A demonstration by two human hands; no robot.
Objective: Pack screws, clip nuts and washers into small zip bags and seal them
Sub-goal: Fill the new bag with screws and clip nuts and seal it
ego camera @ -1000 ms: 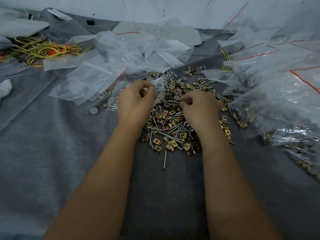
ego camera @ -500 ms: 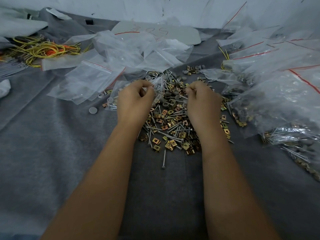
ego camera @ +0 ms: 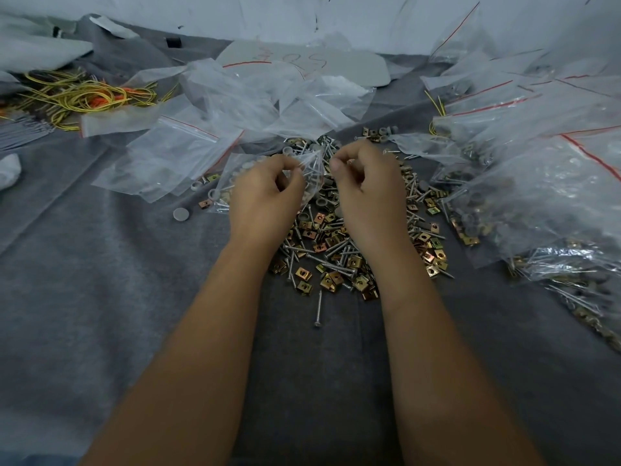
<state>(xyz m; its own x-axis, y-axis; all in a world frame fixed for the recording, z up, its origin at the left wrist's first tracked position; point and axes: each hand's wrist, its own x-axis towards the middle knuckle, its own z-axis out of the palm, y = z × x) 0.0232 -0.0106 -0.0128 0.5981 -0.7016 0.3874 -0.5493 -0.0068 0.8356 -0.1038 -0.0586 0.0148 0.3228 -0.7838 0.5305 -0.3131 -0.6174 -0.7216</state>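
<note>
Nearest me, a lone screw [ego camera: 318, 309] lies on the grey cloth [ego camera: 100, 297] covering the tabletop, just short of the mixed pile of clip nuts [ego camera: 331, 280] and screws. Over that pile I see my left hand [ego camera: 265, 193] pinching the mouth of a small zip bag [ego camera: 302, 173] (a few screws and grey washers show inside). My right hand [ego camera: 366, 186] hovers just beside the bag's opening, fingers curled, thumb and forefinger pinched together; what they hold I cannot tell. Filled bags [ego camera: 537, 203] heap on the right, empty bags [ego camera: 208, 129] lie beyond left, and yellow wires [ego camera: 84, 95] sit far left.
</note>
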